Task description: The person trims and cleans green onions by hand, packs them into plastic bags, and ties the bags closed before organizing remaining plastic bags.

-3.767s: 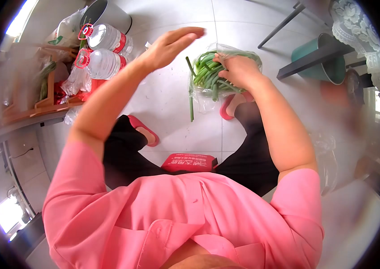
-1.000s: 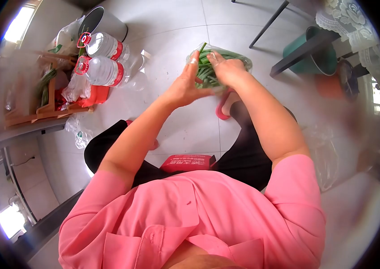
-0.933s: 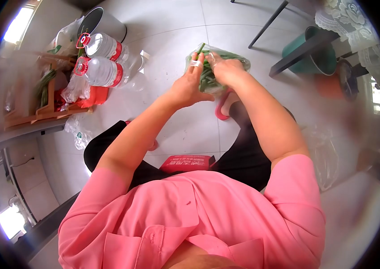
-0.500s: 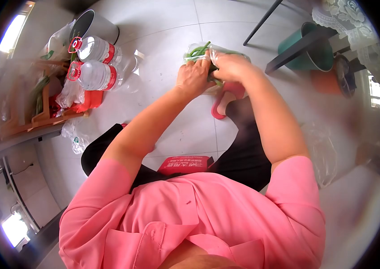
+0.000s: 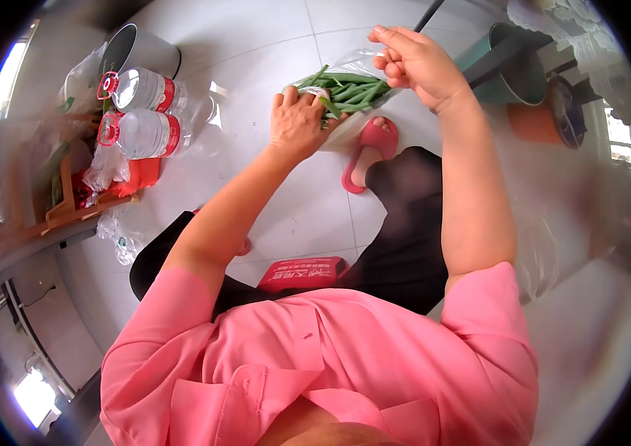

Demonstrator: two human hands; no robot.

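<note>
Green beans (image 5: 360,91) fill a clear plastic bag (image 5: 360,58) in front of me, several of them lying across its opening. My left hand (image 5: 299,123) is closed at the bag's near left side, its fingers bent over the plastic and its thumb beside the beans. Part of those fingertips is hidden. To the right and above the bag, my right hand (image 5: 423,67) is raised clear of the beans. One finger stretches out while the others curl loosely, and nothing shows between them.
Two large water bottles (image 5: 150,134) with red handles stand left beside a grey bin (image 5: 140,52). A green bucket (image 5: 516,82) and an orange pot (image 5: 535,123) are at the right. A pink slipper (image 5: 378,141) is just below the bag; a red box (image 5: 304,273) lies between my legs.
My right hand has come out of the bag and moved up and right. My left hand has shifted slightly left and down. More beans now show at the opening.
</note>
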